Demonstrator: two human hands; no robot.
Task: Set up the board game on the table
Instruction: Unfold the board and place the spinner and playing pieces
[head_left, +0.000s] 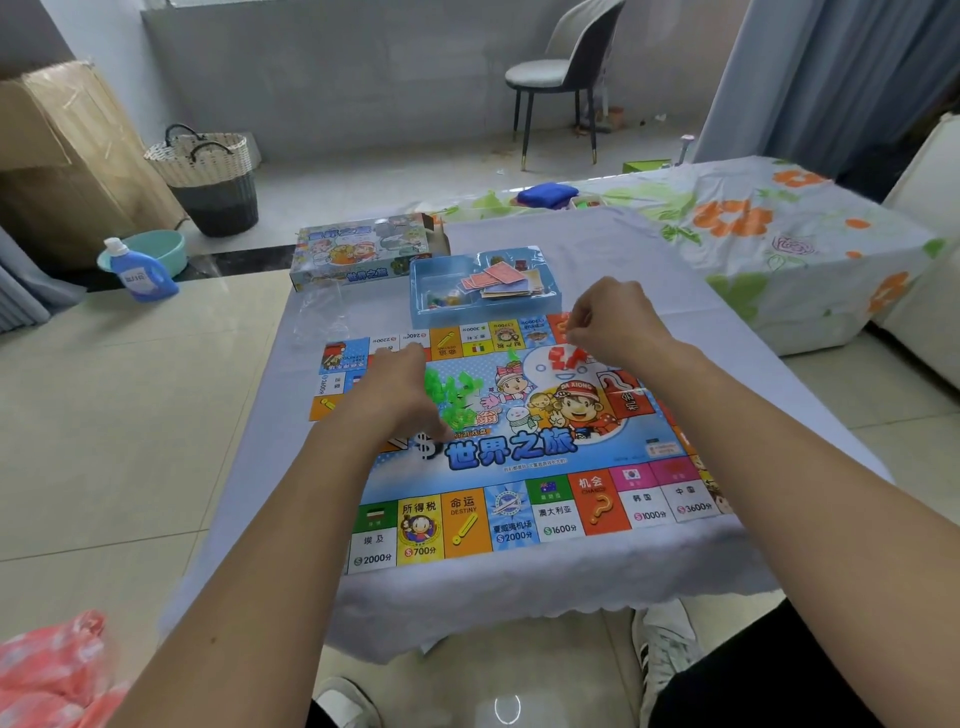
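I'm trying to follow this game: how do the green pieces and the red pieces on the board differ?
The green pieces lie left of the board's middle, beside the left hand; the red pieces lie toward its far right, just under the right hand. The green pile looks bigger and more spread out; the red one is a small tight cluster. Both are small plastic bits lying loose on the board's picture.

A chair (563, 73), woven basket (208, 176) and detergent bottle (139, 271) stand beyond.

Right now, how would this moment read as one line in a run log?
board flat on table | left hand over green pieces | right hand pinching above red pieces | tray behind board
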